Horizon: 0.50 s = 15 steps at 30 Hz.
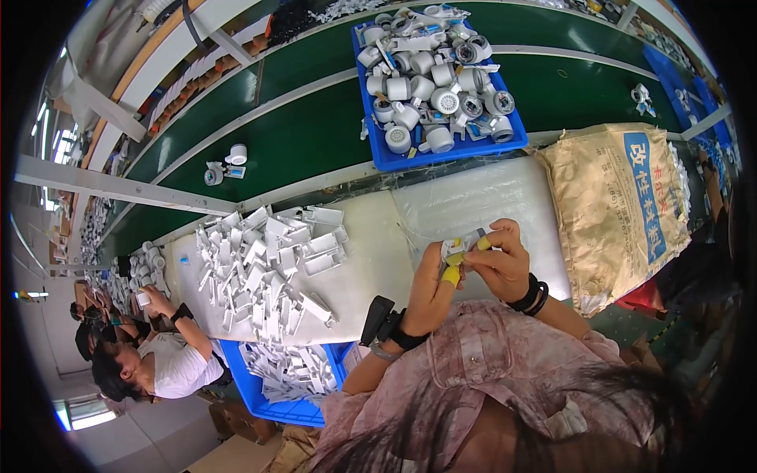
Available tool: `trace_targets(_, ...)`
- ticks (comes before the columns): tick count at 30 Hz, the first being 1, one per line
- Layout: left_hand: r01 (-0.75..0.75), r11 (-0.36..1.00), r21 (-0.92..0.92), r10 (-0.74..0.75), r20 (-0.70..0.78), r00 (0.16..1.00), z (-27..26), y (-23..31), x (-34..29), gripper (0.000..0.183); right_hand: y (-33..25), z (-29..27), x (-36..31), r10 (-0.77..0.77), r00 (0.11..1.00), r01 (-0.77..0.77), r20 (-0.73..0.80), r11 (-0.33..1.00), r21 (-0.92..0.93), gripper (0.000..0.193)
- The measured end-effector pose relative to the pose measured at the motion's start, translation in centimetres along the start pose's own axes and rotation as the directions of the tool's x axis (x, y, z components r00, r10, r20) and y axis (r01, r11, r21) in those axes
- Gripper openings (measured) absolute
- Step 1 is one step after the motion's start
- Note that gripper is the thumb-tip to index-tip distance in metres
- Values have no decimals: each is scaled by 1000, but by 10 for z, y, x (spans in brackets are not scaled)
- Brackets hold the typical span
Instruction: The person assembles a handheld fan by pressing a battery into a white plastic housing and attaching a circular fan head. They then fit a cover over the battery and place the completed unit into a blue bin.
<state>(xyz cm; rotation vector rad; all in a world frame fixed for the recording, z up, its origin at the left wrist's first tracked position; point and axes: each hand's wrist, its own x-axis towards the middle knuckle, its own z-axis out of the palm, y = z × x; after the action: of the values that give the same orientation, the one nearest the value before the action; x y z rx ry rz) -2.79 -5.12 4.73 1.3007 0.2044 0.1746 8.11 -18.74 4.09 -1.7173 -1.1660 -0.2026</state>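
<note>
Dark hair hangs across a pink patterned shirt as a worker bends over a bench, both hands drawn together at a small white-and-grey part. It sits between the fingertips, above a sheet of clear plastic; its long axis appears to run left to right, rising slightly toward the right, though the fingers hide much of it. The left hand pinches from the left and below, the right hand from the right; both touch the part, so neither is clearly nearer. Yellow wraps appear to cover some fingertips. To the left lies a heap of white plastic pieces, with a blue bin of more below it. Beyond the hands, a blue crate of round-headed parts stands on a green belt; a brown paper sack lies to the right.
</note>
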Motion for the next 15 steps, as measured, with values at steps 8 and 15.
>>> trace_targets(8,-2,997,-71,3,16,1000,-4,-8,0,24,1,6,0,21,998,-20,-58,1000,12,25)
trace_targets(15,-21,1000,18,21,-25,999,-1,-13,-1,21,3,5,-2,29,1000,-28,-3,999,26,23)
